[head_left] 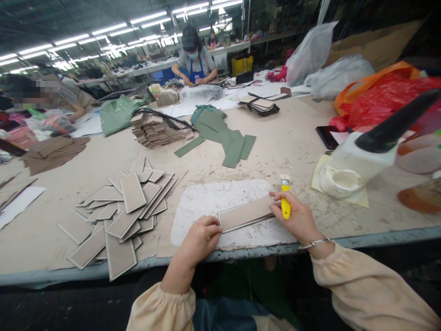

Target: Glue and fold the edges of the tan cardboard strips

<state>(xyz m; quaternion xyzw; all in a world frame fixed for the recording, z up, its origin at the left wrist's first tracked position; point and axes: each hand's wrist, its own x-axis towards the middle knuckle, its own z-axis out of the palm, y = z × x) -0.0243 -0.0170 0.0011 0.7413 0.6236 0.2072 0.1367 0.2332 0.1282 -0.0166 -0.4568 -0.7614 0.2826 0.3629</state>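
Observation:
A long beige strip (245,213) with a pale edge lies at a slant over a white board (196,197) near the table's front edge. My left hand (203,236) pinches the strip's left end. At the other end, my right hand (292,214) has its thumb and fingertips closed on the strip. A small brush with a yellow handle (285,207) is also tucked in my right hand, its bristles pointing up and away. Left of the board, a loose heap of similar edged beige pieces (132,193) spreads to the table edge.
Green strips (220,133) and a tied stack of brown pieces (156,128) lie farther back. A white glue bottle (354,161) with a black nozzle lies right, near a phone (327,137) and a red bag (382,96). A co-worker (195,59) sits across the table.

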